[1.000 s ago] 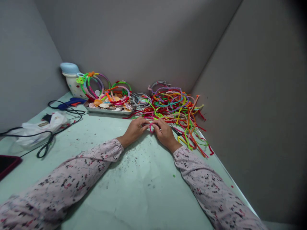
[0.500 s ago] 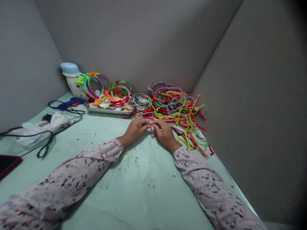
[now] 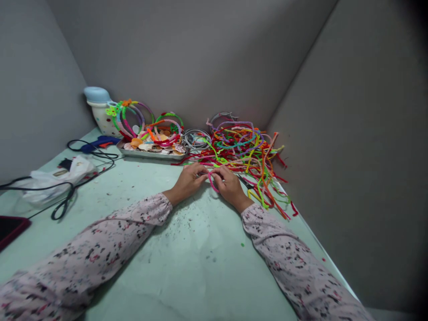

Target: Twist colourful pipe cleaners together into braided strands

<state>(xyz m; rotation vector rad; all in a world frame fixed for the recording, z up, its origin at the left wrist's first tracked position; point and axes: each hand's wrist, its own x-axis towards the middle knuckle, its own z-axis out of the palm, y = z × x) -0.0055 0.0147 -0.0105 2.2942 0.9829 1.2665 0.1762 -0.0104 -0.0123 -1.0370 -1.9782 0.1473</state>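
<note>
A short pink pipe cleaner [image 3: 213,183] runs between my two hands, its free part curving down toward the table. My right hand [image 3: 228,182] is closed, thumb and forefinger pinching it. From the other side my left hand [image 3: 190,179] is also closed, its fingertips meeting the pink piece; a thin greyish line shows at those fingertips, too small to make out clearly. Just beyond my hands lies a tangled heap of coloured pipe cleaners [image 3: 240,145]. Dark scissors [image 3: 245,182] rest by my right hand, partly under loose strands.
A metal tray [image 3: 150,154] holds shells and coloured rings at the back. Beside it are coils of grey wire [image 3: 197,139]. A white container with a blue lid [image 3: 97,95], a black cable [image 3: 72,194], a plastic bag [image 3: 50,185] and a dark-red-edged device [image 3: 13,229] occupy the left.
The pink pipe cleaner's free part has swung lower and shows longer beneath my right fingertips. Both hands stay in nearly the same place.
</note>
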